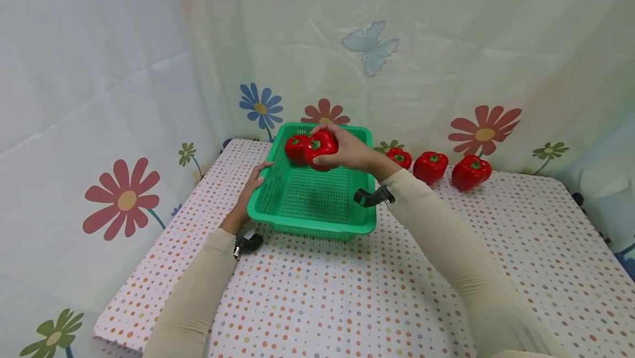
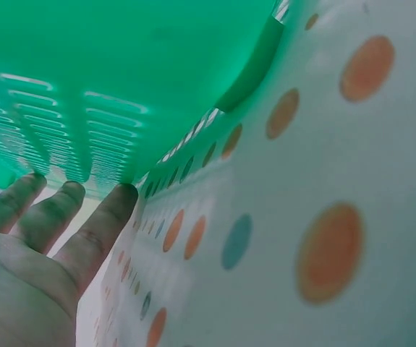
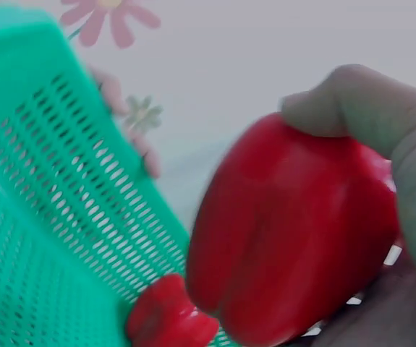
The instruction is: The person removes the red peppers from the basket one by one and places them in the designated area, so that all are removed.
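Observation:
A red bell pepper [image 1: 322,148] with a green stem is gripped in my right hand [image 1: 349,148], above the green plastic basket [image 1: 311,225]. In the right wrist view the thumb [image 3: 320,112] presses one side of this pepper, with a second hand part below it. Another red bell pepper [image 1: 296,151] lies inside the basket at the far left corner. My left hand [image 1: 252,184] rests at the basket's left rim. In the left wrist view its straight fingers [image 2: 95,235] reach along the outer slotted wall; the thumb is out of sight there.
Three more red bell peppers stand right of the basket: one [image 1: 399,157] partly behind the right forearm, a middle one [image 1: 430,167] and a right one [image 1: 471,172]. A dotted cloth [image 1: 307,297] covers the table. A flowered curtain [image 1: 436,43] hangs behind it.

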The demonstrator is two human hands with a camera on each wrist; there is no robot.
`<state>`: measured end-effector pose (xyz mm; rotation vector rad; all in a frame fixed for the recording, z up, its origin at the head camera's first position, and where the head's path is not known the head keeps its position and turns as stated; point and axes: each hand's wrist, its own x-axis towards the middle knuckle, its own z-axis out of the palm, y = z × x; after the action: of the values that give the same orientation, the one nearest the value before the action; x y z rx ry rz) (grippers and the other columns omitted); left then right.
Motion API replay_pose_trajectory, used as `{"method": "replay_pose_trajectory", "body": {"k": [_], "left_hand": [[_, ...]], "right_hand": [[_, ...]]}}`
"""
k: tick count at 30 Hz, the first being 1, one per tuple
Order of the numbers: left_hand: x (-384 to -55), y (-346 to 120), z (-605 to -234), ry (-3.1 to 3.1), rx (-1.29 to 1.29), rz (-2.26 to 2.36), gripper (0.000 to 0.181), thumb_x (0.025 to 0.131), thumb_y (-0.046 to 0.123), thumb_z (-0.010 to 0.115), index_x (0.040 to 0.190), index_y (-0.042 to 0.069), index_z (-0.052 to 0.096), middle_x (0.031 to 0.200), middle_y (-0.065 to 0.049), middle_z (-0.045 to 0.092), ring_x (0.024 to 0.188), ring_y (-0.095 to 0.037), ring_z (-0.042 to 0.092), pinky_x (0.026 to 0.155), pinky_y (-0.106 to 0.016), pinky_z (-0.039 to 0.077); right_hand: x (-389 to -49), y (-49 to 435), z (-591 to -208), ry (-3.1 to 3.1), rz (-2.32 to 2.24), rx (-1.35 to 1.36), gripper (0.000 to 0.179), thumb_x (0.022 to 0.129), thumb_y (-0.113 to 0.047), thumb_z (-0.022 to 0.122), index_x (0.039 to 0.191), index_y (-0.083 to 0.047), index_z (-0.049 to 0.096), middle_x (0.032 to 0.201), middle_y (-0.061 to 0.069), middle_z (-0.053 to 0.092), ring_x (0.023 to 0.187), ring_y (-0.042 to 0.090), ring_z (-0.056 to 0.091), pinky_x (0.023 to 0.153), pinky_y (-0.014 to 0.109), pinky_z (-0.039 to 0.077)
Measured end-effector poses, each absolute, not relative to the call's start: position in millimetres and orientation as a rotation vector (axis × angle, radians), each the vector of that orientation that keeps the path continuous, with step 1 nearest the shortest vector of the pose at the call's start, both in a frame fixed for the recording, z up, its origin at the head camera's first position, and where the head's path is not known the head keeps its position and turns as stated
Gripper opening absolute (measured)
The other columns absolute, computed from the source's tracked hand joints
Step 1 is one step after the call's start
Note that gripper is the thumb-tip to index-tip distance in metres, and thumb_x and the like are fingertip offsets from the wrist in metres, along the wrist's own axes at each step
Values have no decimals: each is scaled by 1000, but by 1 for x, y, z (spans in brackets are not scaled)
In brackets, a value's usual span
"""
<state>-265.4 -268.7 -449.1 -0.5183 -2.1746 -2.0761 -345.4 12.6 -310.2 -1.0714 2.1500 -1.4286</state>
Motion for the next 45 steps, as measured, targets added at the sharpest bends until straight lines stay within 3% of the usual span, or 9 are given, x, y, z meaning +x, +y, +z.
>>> {"method": "replay_pose_trajectory", "body": {"k": [11,18,23,27,32,45], "left_hand": [[-260,-272,-447,-2149,-501,-2069,55,101,26,25,152,6,19,161,-18,12,138,-42,27,102,-46,32],[-265,-279,-455,-2137,-501,-2082,56,102,26,23,153,7,17,161,-17,10,140,-42,26,103,-41,33],[-267,-278,-456,-2142,-515,-2079,56,101,27,24,153,7,18,161,-17,11,140,-41,25,104,-46,31],[-267,-276,-456,-2140,-517,-2079,56,101,26,24,153,7,17,161,-17,11,140,-42,25,105,-49,29],[-265,-274,-454,-2140,-512,-2060,56,101,24,24,153,5,18,160,-19,11,141,-44,24,106,-51,28],[-256,-264,-442,-2138,-545,-2085,57,100,26,23,152,3,16,159,-22,11,140,-46,24,106,-55,27]], "right_hand": [[-309,87,-300,2182,-1927,-886,62,86,-3,68,137,-21,36,142,9,42,127,24,40,82,23,54],[-308,126,-322,2280,-1998,-661,63,90,-11,70,139,-26,33,146,5,36,130,21,36,84,16,52],[-313,149,-355,2365,-1915,-497,70,90,-20,71,145,-23,27,154,10,29,138,29,30,82,14,51],[-319,159,-383,2421,-1772,-434,78,91,-24,70,151,-15,22,158,15,26,141,38,28,92,30,52],[-328,162,-409,2424,-1697,-374,79,91,-26,70,151,-14,21,159,18,22,143,43,26,103,56,43],[-332,166,-428,2437,-1639,-350,80,92,-33,69,150,-13,18,158,21,24,143,45,26,108,58,38]]}}
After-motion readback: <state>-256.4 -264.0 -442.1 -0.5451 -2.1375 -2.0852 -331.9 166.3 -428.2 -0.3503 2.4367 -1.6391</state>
